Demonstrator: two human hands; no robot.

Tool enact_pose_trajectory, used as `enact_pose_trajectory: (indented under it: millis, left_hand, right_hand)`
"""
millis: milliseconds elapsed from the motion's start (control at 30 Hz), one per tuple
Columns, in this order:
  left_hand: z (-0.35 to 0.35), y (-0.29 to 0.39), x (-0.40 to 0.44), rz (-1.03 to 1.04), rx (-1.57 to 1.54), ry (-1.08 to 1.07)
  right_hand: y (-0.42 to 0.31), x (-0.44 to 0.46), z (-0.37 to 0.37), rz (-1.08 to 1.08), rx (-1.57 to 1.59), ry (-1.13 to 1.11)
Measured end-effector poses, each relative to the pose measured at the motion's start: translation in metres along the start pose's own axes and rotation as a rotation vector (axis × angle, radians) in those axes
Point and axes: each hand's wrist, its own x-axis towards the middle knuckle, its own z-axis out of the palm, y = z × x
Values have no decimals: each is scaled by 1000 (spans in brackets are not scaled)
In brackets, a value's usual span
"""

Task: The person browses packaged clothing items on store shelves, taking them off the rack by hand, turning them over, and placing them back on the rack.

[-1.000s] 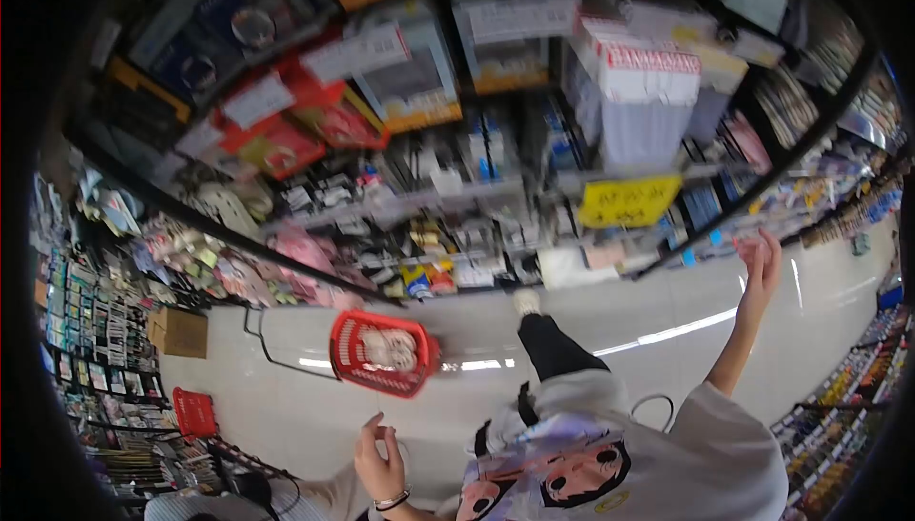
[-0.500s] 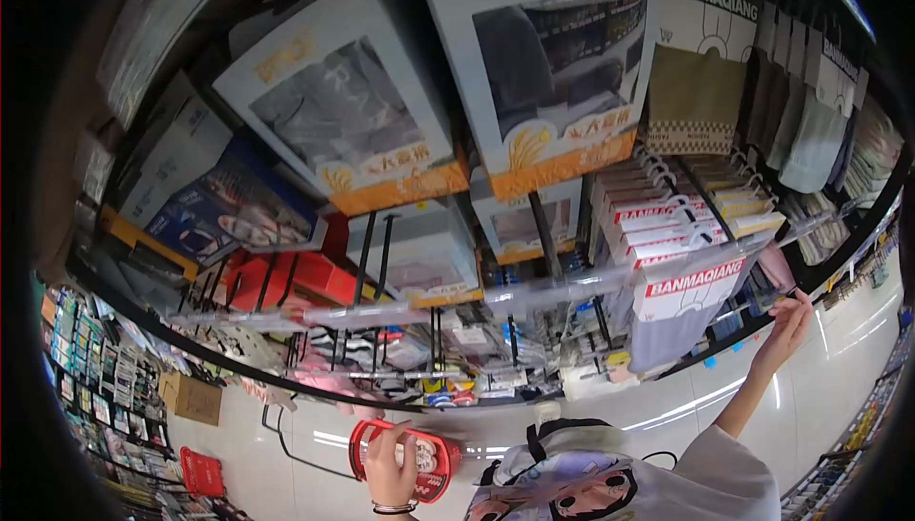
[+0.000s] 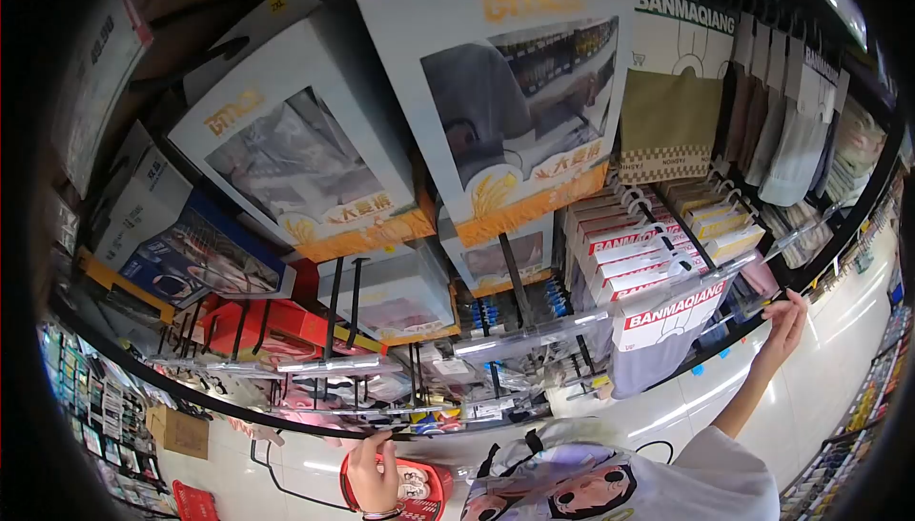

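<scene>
My left hand (image 3: 374, 473) is at the bottom centre, over the red basket (image 3: 437, 494), with thumb and fingers apart and nothing visible in it. Its fingertips reach up to the black rail (image 3: 286, 423) of the rack; contact cannot be made out. At the right my right hand (image 3: 786, 323) is loosely open, its fingertips at the rack's black edge beside a packet. Between and above the hands hang boxed garments (image 3: 515, 92) with clear windows. Packs of hosiery (image 3: 672, 321) with red and white labels hang nearer my right hand.
Further packs (image 3: 677, 92) hang at the upper right. Blue boxes (image 3: 205, 254) and red boxes (image 3: 272, 330) are on the left. Below, on the floor, stand a cardboard box (image 3: 178, 432) and another red basket (image 3: 194, 502). Shelves of goods (image 3: 858, 426) line the right side.
The view has come closer to the rack, and its boxes look larger. My left hand has risen towards the lower rail. My right hand has come to the rack's right edge.
</scene>
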Motion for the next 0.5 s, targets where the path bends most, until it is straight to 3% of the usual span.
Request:
enact_pose_trajectory:
  millis: [233,267,300,367,500]
  left_hand:
    - [-21,11,-45,60,100,92]
    - [-22,-8,-66,47,98,37]
    - [-30,-2,-82,-210,87,-89]
    - [-40,15,-106,-116,174,-17]
    - [-58,24,-163,-178,196,-30]
  right_hand:
    - [16,-6,9,36,100,-39]
    - [14,-8,10,66,95,-30]
    - [13,-11,9,50,87,-32]
    - [0,-17,9,50,101,-64]
    - [-17,-42,-13,111,107,-123]
